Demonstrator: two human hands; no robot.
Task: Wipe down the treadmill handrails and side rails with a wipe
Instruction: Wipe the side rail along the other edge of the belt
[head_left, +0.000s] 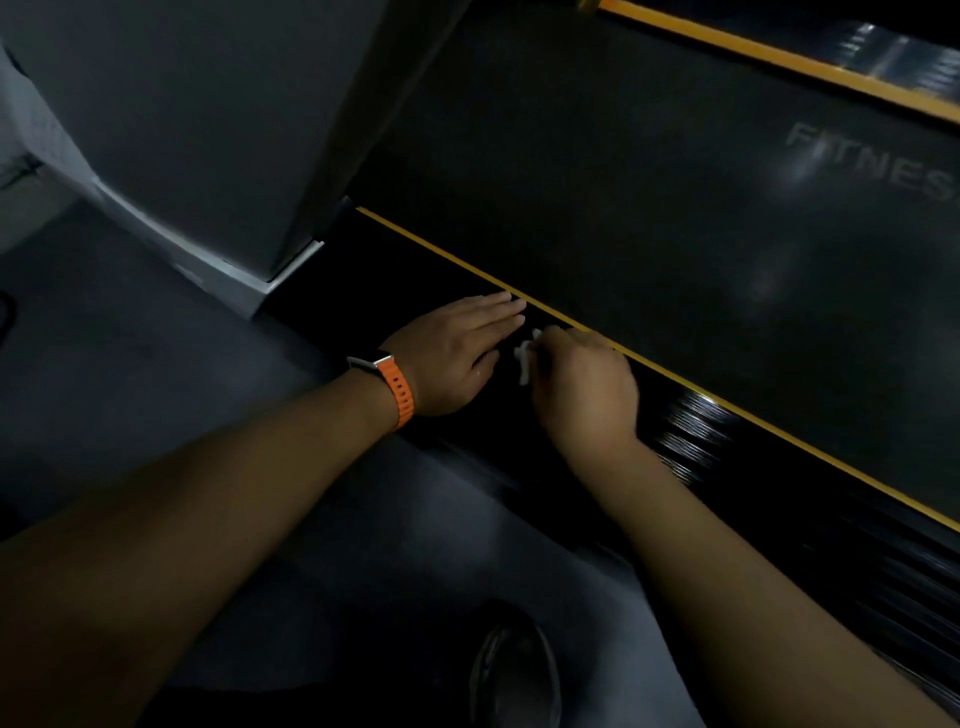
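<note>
1. Left hand (457, 353): flat on the black side rail (410, 270), fingers straight and together, palm down, holding nothing. Fingertips reach nearly to the yellow stripe (441, 255) on the rail's inner edge.
2. Right hand (582, 384): just beside the left hand, also on the side rail. Its fingers are curled and clench a white wipe (523, 358).
3. Wipe: bunched up, and only a small part sticks out on the left side of the right fist, in the gap between the two hands. It sits down at the rail surface, but actual contact is hard to tell in the dim light.
4. Watch (388, 382) with an orange band is on the left wrist.
5. Belt (623, 182): dark, just past the yellow stripe, with "FITNESS" lettering partly visible at right. A second yellow stripe (779, 57) runs along the far side.
6. Grey upright post (208, 119) stands at the rail's front end, left of the hands.
7. A dark shoe (514, 670) is on the grey floor (130, 364) at the bottom of the frame, beside the rail.
</note>
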